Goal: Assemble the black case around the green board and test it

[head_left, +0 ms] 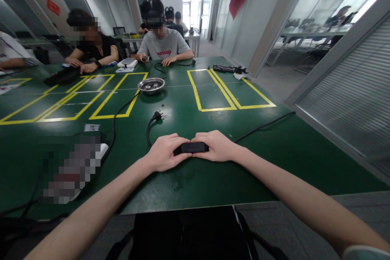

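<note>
Above the near part of the green table, both of my hands hold a small black box, which looks like a power adapter (195, 147). My left hand (166, 152) is closed on its left end, thumb below and fingers above. My right hand (215, 146) grips the right end in the same way. A black cord (148, 132) with a plug (157, 115) curves out beyond my left hand and lies on the table. Past my right hand, another black cable (263, 127) stretches away to the right. My fingers cover both ends of the adapter.
A metal bowl (151, 85) with small metal parts stands farther back. Yellow tape (217, 109) marks rectangles on the green table (243, 166). To the left lies a blurred-out object (73, 170) beside a black cable. A folded black tripod-like item (228, 69) lies at the back right. Several people sit opposite.
</note>
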The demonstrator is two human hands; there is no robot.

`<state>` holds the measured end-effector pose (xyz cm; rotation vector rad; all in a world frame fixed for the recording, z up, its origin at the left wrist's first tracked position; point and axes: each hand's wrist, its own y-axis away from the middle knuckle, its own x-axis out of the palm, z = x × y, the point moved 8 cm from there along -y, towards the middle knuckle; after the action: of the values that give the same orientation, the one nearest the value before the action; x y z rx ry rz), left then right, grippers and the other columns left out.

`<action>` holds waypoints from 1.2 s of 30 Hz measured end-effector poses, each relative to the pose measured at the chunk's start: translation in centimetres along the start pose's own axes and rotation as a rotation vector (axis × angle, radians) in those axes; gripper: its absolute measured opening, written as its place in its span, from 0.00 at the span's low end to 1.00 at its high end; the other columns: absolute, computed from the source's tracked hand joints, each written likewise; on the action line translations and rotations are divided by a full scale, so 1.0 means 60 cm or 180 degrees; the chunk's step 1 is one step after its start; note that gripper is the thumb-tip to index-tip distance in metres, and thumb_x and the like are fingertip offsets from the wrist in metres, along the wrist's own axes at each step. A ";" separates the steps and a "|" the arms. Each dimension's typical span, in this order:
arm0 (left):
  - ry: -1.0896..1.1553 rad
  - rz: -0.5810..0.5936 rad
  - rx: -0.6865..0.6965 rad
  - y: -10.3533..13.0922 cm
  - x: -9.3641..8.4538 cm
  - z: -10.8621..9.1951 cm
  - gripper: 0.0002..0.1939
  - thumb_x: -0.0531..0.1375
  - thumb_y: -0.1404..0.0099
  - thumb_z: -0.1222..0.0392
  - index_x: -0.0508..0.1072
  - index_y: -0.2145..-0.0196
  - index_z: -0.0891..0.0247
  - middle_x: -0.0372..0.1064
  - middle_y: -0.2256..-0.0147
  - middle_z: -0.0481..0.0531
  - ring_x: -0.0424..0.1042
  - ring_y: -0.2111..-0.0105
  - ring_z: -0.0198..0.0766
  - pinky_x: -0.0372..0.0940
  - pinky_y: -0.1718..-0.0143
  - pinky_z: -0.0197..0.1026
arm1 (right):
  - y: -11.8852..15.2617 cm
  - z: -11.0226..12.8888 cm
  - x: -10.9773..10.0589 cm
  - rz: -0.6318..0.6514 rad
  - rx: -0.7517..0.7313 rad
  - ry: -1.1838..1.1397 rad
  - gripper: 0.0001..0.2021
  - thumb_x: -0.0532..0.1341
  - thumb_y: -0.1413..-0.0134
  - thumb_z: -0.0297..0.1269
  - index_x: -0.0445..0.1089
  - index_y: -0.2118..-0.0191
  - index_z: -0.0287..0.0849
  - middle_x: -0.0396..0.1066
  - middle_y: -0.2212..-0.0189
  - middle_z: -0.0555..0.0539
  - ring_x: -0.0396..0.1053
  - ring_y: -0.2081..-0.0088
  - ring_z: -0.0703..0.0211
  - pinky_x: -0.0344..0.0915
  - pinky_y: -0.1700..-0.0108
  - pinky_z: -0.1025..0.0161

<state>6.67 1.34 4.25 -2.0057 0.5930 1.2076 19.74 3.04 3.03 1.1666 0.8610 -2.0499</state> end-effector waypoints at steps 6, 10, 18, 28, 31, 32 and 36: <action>-0.0046 -0.0078 0.0097 0.001 -0.003 0.001 0.18 0.59 0.27 0.48 0.76 0.47 0.62 0.79 0.61 0.54 0.76 0.65 0.42 0.69 0.62 0.42 | 0.001 0.001 -0.005 -0.0120 -0.0074 -0.0028 0.13 0.64 0.36 0.45 0.76 0.54 0.42 0.77 0.66 0.47 0.76 0.65 0.55 0.61 0.64 0.64; -0.0339 -0.0229 0.0094 0.003 -0.006 0.009 0.21 0.61 0.28 0.47 0.75 0.45 0.63 0.79 0.63 0.55 0.77 0.66 0.43 0.69 0.62 0.43 | 0.001 0.002 -0.008 -0.0248 -0.0129 -0.0085 0.16 0.64 0.36 0.47 0.74 0.49 0.42 0.77 0.64 0.45 0.75 0.65 0.55 0.64 0.63 0.63; -0.0624 -0.0664 0.0072 0.002 -0.026 0.020 0.22 0.62 0.29 0.52 0.73 0.41 0.61 0.77 0.50 0.60 0.75 0.51 0.49 0.70 0.50 0.51 | 0.001 -0.049 -0.015 -0.0514 0.0164 -0.0534 0.19 0.63 0.37 0.47 0.74 0.47 0.41 0.79 0.57 0.42 0.76 0.58 0.51 0.68 0.55 0.59; -0.0799 -0.0831 0.0122 0.011 -0.033 0.030 0.19 0.59 0.28 0.59 0.73 0.42 0.60 0.70 0.41 0.62 0.69 0.41 0.52 0.68 0.42 0.57 | 0.075 -0.221 -0.128 -0.2767 0.2138 -0.0875 0.28 0.60 0.51 0.68 0.65 0.76 0.44 0.58 0.83 0.52 0.56 0.78 0.61 0.53 0.74 0.63; -0.0668 -0.0627 0.0013 0.009 -0.020 0.042 0.17 0.61 0.29 0.58 0.74 0.44 0.61 0.74 0.44 0.59 0.72 0.45 0.50 0.70 0.45 0.54 | 0.105 -0.251 -0.171 -0.3217 0.2286 -0.0675 0.28 0.58 0.51 0.69 0.63 0.76 0.45 0.56 0.82 0.53 0.55 0.76 0.60 0.52 0.73 0.62; -0.0624 -0.0584 -0.0021 0.009 -0.017 0.045 0.17 0.61 0.29 0.58 0.75 0.45 0.61 0.74 0.45 0.59 0.72 0.45 0.49 0.71 0.46 0.54 | 0.115 -0.261 -0.186 -0.3313 0.2325 -0.0617 0.28 0.57 0.51 0.69 0.62 0.76 0.45 0.56 0.81 0.52 0.54 0.76 0.60 0.52 0.73 0.62; -0.0509 -0.0483 -0.0099 0.008 -0.011 0.050 0.16 0.62 0.30 0.59 0.75 0.45 0.61 0.75 0.47 0.58 0.74 0.46 0.48 0.71 0.46 0.53 | 0.169 -0.295 -0.242 -0.3802 0.2635 -0.0005 0.24 0.57 0.47 0.63 0.63 0.75 0.45 0.58 0.80 0.51 0.57 0.74 0.57 0.53 0.71 0.61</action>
<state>4.34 3.34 3.73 -1.9199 0.3393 1.2758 42.17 13.61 6.50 1.1170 0.7926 -3.6256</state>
